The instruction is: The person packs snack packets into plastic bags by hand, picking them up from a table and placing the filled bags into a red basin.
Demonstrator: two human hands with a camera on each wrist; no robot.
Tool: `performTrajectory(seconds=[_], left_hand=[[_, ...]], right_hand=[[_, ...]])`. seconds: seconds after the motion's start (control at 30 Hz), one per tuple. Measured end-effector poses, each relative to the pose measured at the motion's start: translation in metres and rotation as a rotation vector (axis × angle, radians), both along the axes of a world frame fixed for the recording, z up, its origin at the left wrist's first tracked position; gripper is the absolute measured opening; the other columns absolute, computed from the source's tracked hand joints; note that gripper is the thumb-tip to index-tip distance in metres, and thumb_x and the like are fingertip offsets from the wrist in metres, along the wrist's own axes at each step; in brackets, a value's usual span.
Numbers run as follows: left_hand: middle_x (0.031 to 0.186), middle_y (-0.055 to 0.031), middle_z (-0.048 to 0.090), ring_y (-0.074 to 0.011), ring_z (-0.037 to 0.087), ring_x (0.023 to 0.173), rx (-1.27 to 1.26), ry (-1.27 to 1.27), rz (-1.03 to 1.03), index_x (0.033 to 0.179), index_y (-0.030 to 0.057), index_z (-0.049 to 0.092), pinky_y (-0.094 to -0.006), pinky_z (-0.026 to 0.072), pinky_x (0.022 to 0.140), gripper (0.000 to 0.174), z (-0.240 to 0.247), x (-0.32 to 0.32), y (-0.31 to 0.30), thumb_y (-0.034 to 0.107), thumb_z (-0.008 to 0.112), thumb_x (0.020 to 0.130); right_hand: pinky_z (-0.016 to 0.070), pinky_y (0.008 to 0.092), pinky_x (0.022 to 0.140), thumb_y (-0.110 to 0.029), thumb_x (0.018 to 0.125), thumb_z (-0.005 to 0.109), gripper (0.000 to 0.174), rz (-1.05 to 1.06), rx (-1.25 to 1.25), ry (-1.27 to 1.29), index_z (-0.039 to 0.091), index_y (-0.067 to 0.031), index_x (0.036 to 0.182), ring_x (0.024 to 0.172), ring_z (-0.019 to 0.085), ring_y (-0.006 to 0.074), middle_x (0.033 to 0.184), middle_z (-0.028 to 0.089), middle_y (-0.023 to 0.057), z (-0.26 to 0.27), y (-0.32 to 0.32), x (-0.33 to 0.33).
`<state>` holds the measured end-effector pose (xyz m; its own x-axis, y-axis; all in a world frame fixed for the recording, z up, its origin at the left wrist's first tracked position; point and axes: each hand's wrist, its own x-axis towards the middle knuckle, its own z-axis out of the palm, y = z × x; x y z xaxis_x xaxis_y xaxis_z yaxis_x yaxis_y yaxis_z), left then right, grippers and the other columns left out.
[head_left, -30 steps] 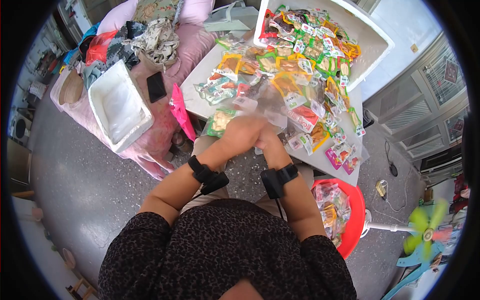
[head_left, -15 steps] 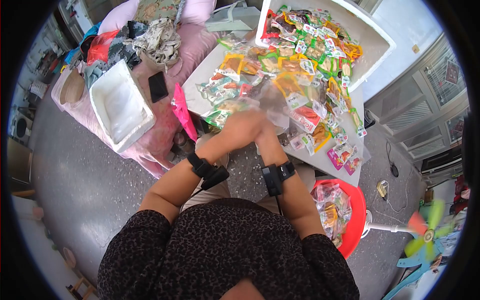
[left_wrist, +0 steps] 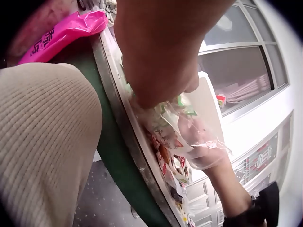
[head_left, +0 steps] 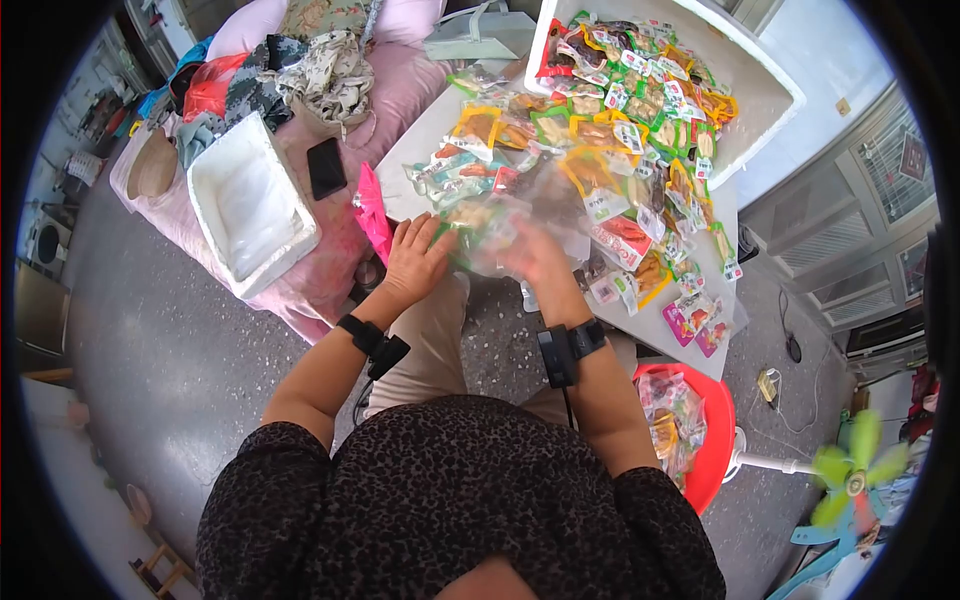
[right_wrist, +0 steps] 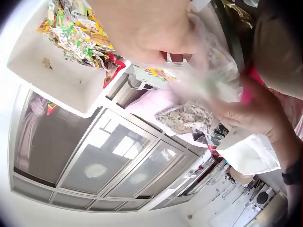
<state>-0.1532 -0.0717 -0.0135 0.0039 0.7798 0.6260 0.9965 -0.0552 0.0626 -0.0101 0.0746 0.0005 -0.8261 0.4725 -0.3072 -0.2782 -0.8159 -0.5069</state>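
A clear plastic bag (head_left: 495, 212) with a pale, green-edged food packet (head_left: 470, 217) showing through it is stretched between my two hands over the table's near edge. My left hand (head_left: 415, 262) pinches the left end of the bag, its other fingers spread. My right hand (head_left: 537, 254) is blurred in the head view and grips the right side. In the left wrist view the clear film overlaps the right hand (left_wrist: 201, 142). The right wrist view has the left hand (right_wrist: 253, 111) reaching to the blurred bag.
Several food packets (head_left: 600, 185) cover the white table (head_left: 700, 350). A white foam box (head_left: 770, 100) full of packets stands behind. Below right is a red basin (head_left: 715, 440) with packets; beyond it, a fan (head_left: 855, 483). An empty foam box (head_left: 255, 210) sits on the pink bed, left.
My hands, close together before, have moved apart, the left hand going left. The bag and green-edged packet now show between them. The head view has shifted slightly.
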Motion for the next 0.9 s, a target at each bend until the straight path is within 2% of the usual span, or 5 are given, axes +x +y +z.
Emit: performTrajectory(seconds=[0.17, 0.37, 0.57, 0.67, 0.9], left_hand=[[0.103, -0.0125, 0.043, -0.0309, 0.042, 0.097, 0.118, 0.002, -0.146, 0.100, 0.0098, 0.045, -0.0425, 0.0352, 0.080, 0.051, 0.003, 0.001, 0.019, 0.006, 0.058, 0.051], [0.099, -0.0114, 0.045, -0.0292, 0.045, 0.093, 0.075, -0.005, -0.251, 0.090, 0.0065, 0.050, -0.0404, 0.0370, 0.079, 0.041, 0.011, 0.002, 0.032, 0.004, 0.057, 0.050], [0.095, -0.0092, 0.049, -0.0260, 0.046, 0.092, 0.142, -0.004, -0.263, 0.085, 0.0083, 0.053, -0.0387, 0.0362, 0.079, 0.029, 0.015, 0.004, 0.036, 0.006, 0.055, 0.056], [0.093, -0.0079, 0.050, -0.0253, 0.047, 0.091, 0.127, -0.036, -0.267, 0.084, 0.0075, 0.053, -0.0387, 0.0368, 0.078, 0.026, 0.026, 0.001, 0.041, 0.006, 0.054, 0.058], [0.085, -0.0168, 0.052, -0.0325, 0.048, 0.082, -0.470, -0.376, -0.369, 0.090, -0.0025, 0.048, -0.0357, 0.0387, 0.072, 0.018, 0.104, -0.018, 0.050, 0.010, 0.048, 0.076]], right_hand=[[0.0475, 0.0376, 0.063, -0.008, 0.077, 0.048, 0.033, 0.097, 0.339, -0.249, 0.041, -0.0080, 0.110, 0.079, 0.055, 0.0211, 0.095, 0.052, 0.0072, 0.017, -0.006, 0.010], [0.0460, 0.0242, 0.054, -0.007, 0.074, 0.054, 0.034, 0.257, 0.335, -0.167, 0.045, -0.0066, 0.107, 0.067, 0.053, 0.0125, 0.084, 0.054, 0.0036, 0.004, 0.002, 0.003], [0.0417, 0.0236, 0.047, -0.013, 0.077, 0.051, 0.019, 0.140, 0.399, -0.194, 0.049, -0.0068, 0.095, 0.068, 0.055, 0.0136, 0.080, 0.054, 0.0043, -0.005, 0.012, 0.016], [0.0431, 0.0263, 0.057, -0.020, 0.077, 0.052, 0.021, 0.040, 0.526, -0.207, 0.051, -0.0054, 0.094, 0.074, 0.054, 0.0141, 0.083, 0.055, 0.0046, 0.017, 0.009, 0.028], [0.0409, 0.0271, 0.070, -0.026, 0.078, 0.052, 0.028, 0.060, 1.485, -0.423, 0.052, -0.0008, 0.090, 0.079, 0.052, 0.0159, 0.086, 0.055, 0.0074, 0.083, 0.004, 0.054]])
